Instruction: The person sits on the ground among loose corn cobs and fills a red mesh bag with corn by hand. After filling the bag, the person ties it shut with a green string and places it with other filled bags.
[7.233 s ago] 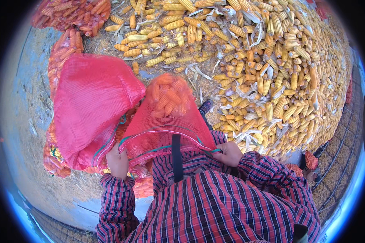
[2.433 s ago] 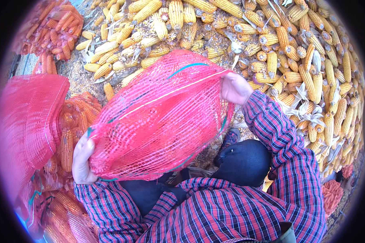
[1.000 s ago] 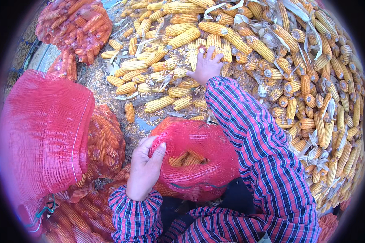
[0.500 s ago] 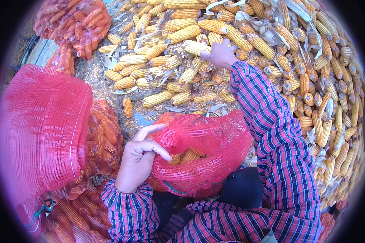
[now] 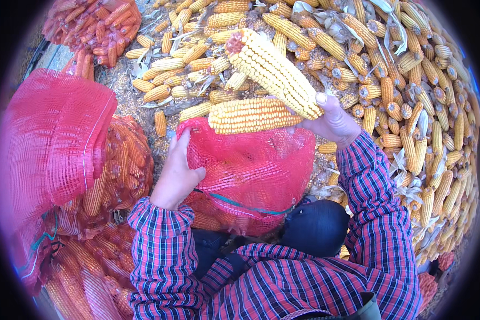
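Two ears of corn are gripped in my right hand (image 5: 337, 122), above the far side of a red mesh bag (image 5: 245, 176). The pale yellow ear (image 5: 274, 72) points up and to the left, its reddish butt end farthest from my fingers. Below it, the deeper yellow ear (image 5: 253, 115) lies nearly level over the bag's mouth. My left hand (image 5: 175, 173) is closed on the bag's left rim, the fingertips partly hidden by mesh. A green drawstring crosses the near side of the bag. Its contents show only dimly through the mesh.
A large heap of corn ears (image 5: 410, 106) spreads over the far side and right. At my left stand a filled mesh bag (image 5: 128, 160) and a pink-red mesh stack (image 5: 58, 133). Another full bag (image 5: 93, 26) lies far left. My dark-clad knee (image 5: 314, 226) is beside the open bag.
My right hand has come back from the heap toward the bag with two ears of corn. My left hand has shifted slightly, and the bag's rim is raised and spread wider.
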